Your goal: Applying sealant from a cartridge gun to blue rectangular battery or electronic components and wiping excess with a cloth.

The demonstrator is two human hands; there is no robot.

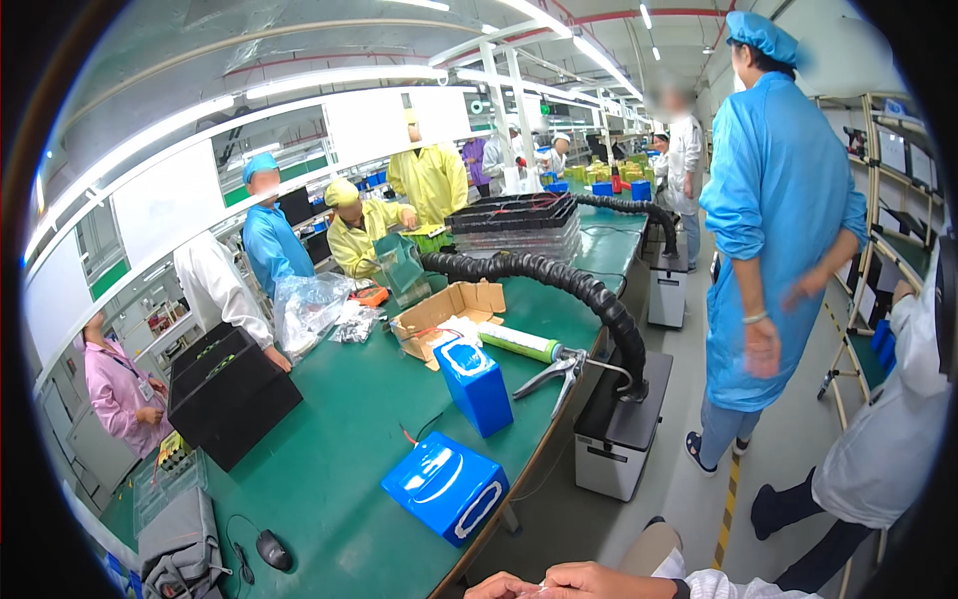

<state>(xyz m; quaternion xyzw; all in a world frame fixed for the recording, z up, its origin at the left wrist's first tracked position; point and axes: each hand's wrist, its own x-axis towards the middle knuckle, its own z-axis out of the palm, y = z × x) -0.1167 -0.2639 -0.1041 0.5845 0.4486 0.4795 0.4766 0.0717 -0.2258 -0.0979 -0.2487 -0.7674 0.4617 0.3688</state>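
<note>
At the bottom edge my left hand (501, 586) and my right hand (597, 580) are close together, fingers curled in. A small whitish bit shows between them, too little to name, and the frame's edge cuts off the rest. The nearest thing on the green table (329, 489) is a blue-wrapped battery pack (429, 477) lying flat, with a ring of white sealant on its end. Behind it stands a second blue battery pack (477, 389), white sealant on top. A caulking gun (544, 351) with a green-and-white tube lies beyond, apart from both hands.
An open cardboard box (449, 309), a ribbed black hose (559, 275) and stacked black trays (514, 225) occupy the table's far part. Black bins (235, 399), a mouse (272, 549) and a grey bag (180, 544) line its left. A blue-coated person (773, 220) stands in the right-hand aisle.
</note>
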